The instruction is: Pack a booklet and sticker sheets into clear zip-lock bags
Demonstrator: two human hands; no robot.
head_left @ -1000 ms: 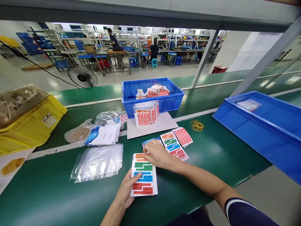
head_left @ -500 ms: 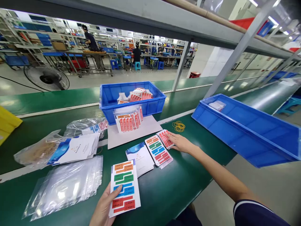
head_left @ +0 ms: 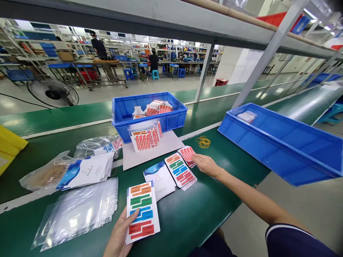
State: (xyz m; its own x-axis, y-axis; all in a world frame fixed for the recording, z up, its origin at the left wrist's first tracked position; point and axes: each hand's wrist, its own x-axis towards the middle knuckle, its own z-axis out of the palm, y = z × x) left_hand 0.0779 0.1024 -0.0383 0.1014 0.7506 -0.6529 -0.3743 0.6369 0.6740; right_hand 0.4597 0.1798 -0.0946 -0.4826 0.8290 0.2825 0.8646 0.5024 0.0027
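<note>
The right hand [head_left: 206, 165] now has its thumb and fingers close together, pinching the right edge of the red sticker sheets [head_left: 187, 154]. Half a second ago, its fingers are spread out over that pile; now they are drawn in at the edge, and the top sheet looks a bit bent up. So it seems a red sheet is being picked from the pile (I can't tell if it is just one). The red pile touches the fingertips and lies to their left, on the green bench [head_left: 184, 221].

The left hand [head_left: 122, 230] is clamped on a held stack [head_left: 142, 200], with its thumb on top. That stack has a sheet of orange, green, blue and red stickers facing up, the same as half a second ago.

Between the held stack and the red pile sit the white and blue booklets [head_left: 160, 178] and more four-colour sticker sheets [head_left: 180, 169]. The yellow rubber bands [head_left: 203, 142] lie just past the red pile, and farther back stands a blue bin [head_left: 171, 123].
</note>
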